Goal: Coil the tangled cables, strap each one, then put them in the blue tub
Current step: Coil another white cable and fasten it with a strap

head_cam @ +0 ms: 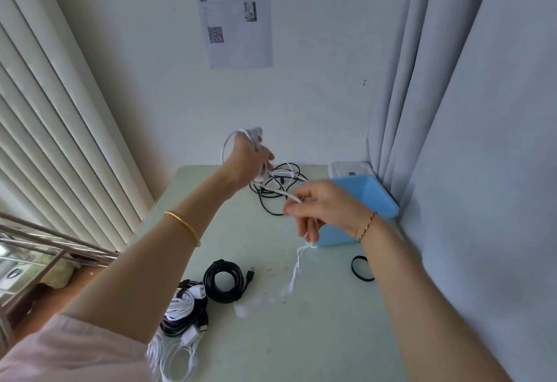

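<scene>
Gripping a white cable [277,191] at 2 places, the person's hands sit apart on my feed, both raised above the table [301,348] and to the left of the blue tub [373,197]. The left hand [248,160], the farther from the tub and the higher, has its fingers curled round several white loops gathered in the palm. From there the cable runs across to the right hand [324,211], which pinches it between thumb and fingers just in front of the tub's left side. Below that hand the loose end hangs down, too blurred for me to make out its plug.

The tub stands at the table's far right corner, and I cannot tell what it holds. Just left of it, under the hands, lies a tangle of black cables [268,200]. A white container [349,167] sits directly behind the tub. Nearer me than the tub, 1 black strap [353,267] lies looped on the table beside the right forearm. Well to the tub's left and nearer me rests a coiled black cable [209,280], with a pile of white and black coils [180,312] just beyond it at the table's edge.

A gold bangle [184,226] circles the left forearm, and a thin bracelet [366,226] the right wrist. On the wall above the tub's left hangs a printed sheet [238,28] with a QR code.
</scene>
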